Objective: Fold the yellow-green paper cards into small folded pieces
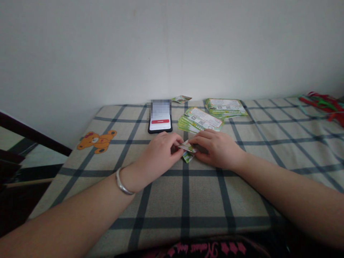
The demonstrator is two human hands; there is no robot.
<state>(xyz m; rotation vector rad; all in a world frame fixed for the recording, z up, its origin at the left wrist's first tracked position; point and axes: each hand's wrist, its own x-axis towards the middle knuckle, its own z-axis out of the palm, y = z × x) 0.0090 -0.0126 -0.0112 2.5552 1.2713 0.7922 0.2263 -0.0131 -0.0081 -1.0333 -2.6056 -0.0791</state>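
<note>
**Left hand (158,152) and right hand (217,150) pinching a folded green paper packet (187,146)**

Hand state: The 2 hands are coming together at the fingertips, both clamping the packet between them, directly ahead of the wrists. A green printed strip (188,157) is hanging just below the packet and touching it; whether the 2 are joined cannot be determined.

Edges and room: The left edge of the checked fabric cover (161,204) is running well left of the left hand, and the right edge is outside the view. Room for moving is widest toward the person's body.

Nearby items: Just ahead of the right hand, a stack of green printed cards (200,120) is lying close to the fingertips, with a second stack of cards (225,107) sitting beyond it. Ahead of the left hand, a black smartphone (160,116) is lying with its screen up, partly blurred. A second folded green packet (181,99) is resting beyond the phone. Red and green ribbons (319,105) are bunching far right of the right hand.

Surface and room: A teddy bear motif (96,141) is showing left of the left hand. A white wall (172,46) is rising behind the cover.
</note>
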